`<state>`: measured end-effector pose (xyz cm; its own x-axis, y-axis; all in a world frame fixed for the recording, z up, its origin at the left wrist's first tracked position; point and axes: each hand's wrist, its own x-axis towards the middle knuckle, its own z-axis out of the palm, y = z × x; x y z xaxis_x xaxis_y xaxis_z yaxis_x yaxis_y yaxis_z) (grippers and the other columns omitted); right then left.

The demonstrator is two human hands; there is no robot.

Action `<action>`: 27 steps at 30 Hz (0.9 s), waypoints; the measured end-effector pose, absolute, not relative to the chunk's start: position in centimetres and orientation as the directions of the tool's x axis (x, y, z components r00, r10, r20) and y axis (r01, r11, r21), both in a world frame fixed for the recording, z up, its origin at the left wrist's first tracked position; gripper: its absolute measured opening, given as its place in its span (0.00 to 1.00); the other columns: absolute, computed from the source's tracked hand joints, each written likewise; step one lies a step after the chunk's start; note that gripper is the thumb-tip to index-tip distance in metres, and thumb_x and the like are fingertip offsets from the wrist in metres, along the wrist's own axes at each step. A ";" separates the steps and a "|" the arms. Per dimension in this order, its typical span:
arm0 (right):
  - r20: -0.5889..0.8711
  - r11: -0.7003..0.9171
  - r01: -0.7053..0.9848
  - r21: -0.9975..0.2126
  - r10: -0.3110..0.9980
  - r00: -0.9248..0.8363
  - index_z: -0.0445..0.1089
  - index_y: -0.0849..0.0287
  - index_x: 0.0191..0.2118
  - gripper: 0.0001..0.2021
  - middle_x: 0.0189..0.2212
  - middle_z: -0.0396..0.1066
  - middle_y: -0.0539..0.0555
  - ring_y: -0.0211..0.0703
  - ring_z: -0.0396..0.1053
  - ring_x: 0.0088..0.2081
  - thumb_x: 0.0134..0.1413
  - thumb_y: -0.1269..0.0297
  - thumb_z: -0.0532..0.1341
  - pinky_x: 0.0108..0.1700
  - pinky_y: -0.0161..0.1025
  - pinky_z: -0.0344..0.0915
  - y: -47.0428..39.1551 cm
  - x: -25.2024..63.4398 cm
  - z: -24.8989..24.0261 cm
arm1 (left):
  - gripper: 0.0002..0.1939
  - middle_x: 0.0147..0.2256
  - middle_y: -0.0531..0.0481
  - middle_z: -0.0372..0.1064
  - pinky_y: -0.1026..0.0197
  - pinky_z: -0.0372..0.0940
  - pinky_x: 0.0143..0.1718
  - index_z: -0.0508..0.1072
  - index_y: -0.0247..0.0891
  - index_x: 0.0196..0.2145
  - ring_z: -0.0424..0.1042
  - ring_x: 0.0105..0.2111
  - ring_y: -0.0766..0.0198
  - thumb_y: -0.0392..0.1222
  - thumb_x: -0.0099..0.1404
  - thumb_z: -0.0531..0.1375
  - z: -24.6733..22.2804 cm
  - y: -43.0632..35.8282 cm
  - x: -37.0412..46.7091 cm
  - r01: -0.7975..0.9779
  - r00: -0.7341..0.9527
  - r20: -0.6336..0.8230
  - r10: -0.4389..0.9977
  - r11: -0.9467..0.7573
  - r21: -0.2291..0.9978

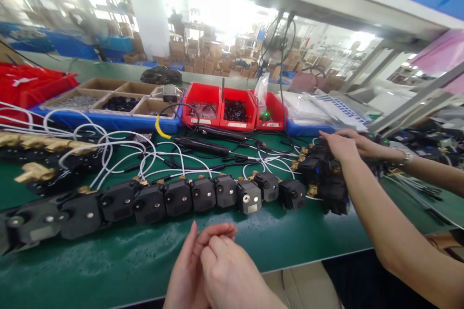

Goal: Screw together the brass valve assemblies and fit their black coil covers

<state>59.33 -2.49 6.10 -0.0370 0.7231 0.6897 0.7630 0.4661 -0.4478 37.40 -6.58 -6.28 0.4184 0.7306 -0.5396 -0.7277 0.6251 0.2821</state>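
Note:
My left hand (192, 265) is palm up at the front edge of the green table (119, 265), its fingers curved beneath my right hand. My right hand (226, 260) rests in it with its fingers curled; whether either holds anything is hidden. Just beyond them stands a row of black boxy units (177, 197) with brass fittings and white cables. One unit (249, 197) in the row shows a brass-coloured socket on its face.
A co-worker's hands (340, 147) touch stacked black units (331, 183) at right. Behind the row lie white cables, black pen-like tools (203, 145), red bins (235, 111) and a blue divided tray (145, 123). Brass-fitted parts (36, 172) lie at left; a shelf (326, 0) hangs overhead.

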 end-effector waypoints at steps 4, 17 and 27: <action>0.671 0.436 0.772 -0.463 0.741 -0.017 0.66 0.61 0.54 0.17 0.51 0.65 0.59 0.43 0.67 0.50 0.67 0.55 0.57 0.52 0.45 0.71 -3.5 57.6 3.8 | 0.21 0.46 0.38 0.77 0.60 0.62 0.59 0.82 0.28 0.39 0.72 0.52 0.53 0.52 0.65 0.61 -6.0 -6.4 37.5 -0.729 0.461 -0.480 0.746 0.627 0.276; 0.653 0.406 0.748 -0.525 0.756 0.048 0.69 0.60 0.36 0.05 0.33 0.68 0.51 0.32 0.68 0.35 0.61 0.77 0.59 0.37 0.28 0.67 -4.4 54.7 -3.9 | 0.26 0.42 0.32 0.78 0.54 0.68 0.56 0.82 0.24 0.35 0.76 0.48 0.51 0.42 0.75 0.47 -6.8 -6.3 37.2 -0.814 0.414 -0.444 0.795 0.541 0.210; 0.619 0.398 0.736 -0.548 0.785 0.036 0.70 0.60 0.36 0.06 0.34 0.69 0.50 0.32 0.69 0.37 0.61 0.77 0.60 0.41 0.29 0.67 -4.1 55.2 -4.0 | 0.25 0.41 0.33 0.78 0.54 0.68 0.56 0.82 0.24 0.35 0.76 0.48 0.51 0.41 0.74 0.48 -6.8 -6.3 37.1 -0.807 0.427 -0.417 0.802 0.546 0.224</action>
